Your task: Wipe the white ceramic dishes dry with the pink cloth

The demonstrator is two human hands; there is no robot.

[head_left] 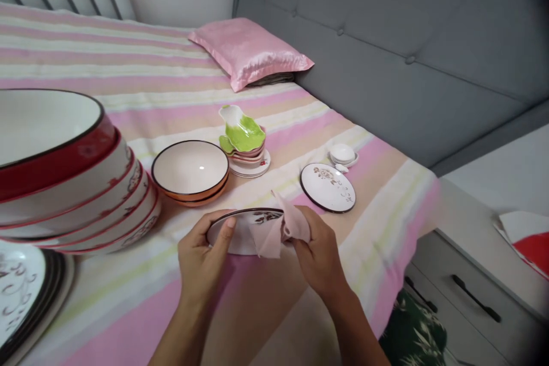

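Tilted above the striped bedspread is a white plate [242,231] with a dark rim and a brown floral print. My left hand [205,257] grips its left edge, thumb across the face. A pale pink cloth [270,234] is bunched in my right hand [318,251] and wraps the plate's right edge, covering part of its surface. The right fingertips are partly hidden by cloth and plate. Beyond lies a similar floral plate [329,187], flat on the bed. Two stacked bowls [191,167], cream inside and orange outside, stand just past my left hand.
At left rises a stack of large red-and-white bowls [81,183], with several dark-rimmed plates [21,286] before it. Green leaf-shaped dishes [244,134] sit on small plates; little white dishes [342,153] are farther right. A pink pillow [253,51] lies by the headboard; a drawer cabinet [463,274] stands right.
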